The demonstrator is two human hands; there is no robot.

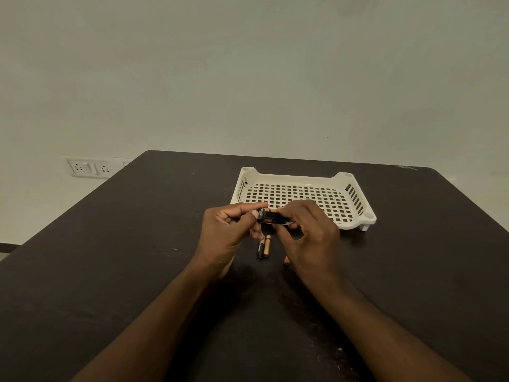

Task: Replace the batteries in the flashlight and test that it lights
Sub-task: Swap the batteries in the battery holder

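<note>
Both hands meet just in front of the tray, holding a small black battery holder between them above the table. The left hand has its fingers curled, thumb and forefinger pinching the holder's left end; the right hand curls over the right end, fingertips closed on it. The holder is a short dark cylinder lying sideways, with copper-and-black batteries seated in it and a pale round end cap facing left. Two loose batteries lie side by side on the table nearer than the tray, just below the hands, slim cylinders, one showing mostly black and one mostly copper. A third battery peeps out from under the right hand, only its copper end showing. The tray is white plastic, rectangular, with a gridded, perforated floor, slotted side walls and round corner posts. The table is dark, matte and lightly scuffed. A white socket plate sits on the wall well left of the tray.
</note>
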